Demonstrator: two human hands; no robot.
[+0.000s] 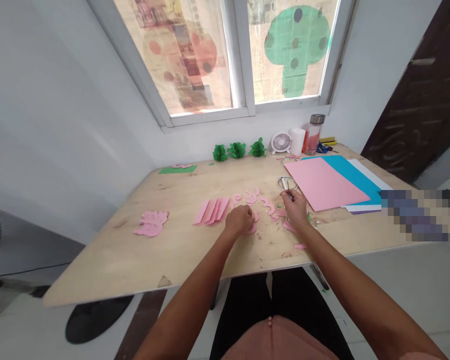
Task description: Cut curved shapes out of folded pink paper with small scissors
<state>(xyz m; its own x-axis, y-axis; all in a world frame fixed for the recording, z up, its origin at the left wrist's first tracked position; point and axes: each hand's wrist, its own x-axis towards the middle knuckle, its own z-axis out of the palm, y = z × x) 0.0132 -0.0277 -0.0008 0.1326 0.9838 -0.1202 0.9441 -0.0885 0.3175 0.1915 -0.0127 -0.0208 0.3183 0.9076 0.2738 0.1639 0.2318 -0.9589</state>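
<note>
Left hand [240,220] sits beside pink scraps [252,228]; right hand [296,207] grips a pointed tool [288,189].

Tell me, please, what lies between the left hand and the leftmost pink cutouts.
Folded pink paper lies between the left hand and those cutouts, in the head view.

Over by the wall [187,145] I see a small white fan [281,142] near a silver-lidded bottle [314,137]; a green mushroom cutout [295,42] shows on the papered window [243,60], a dark door [408,80] off right.
</note>
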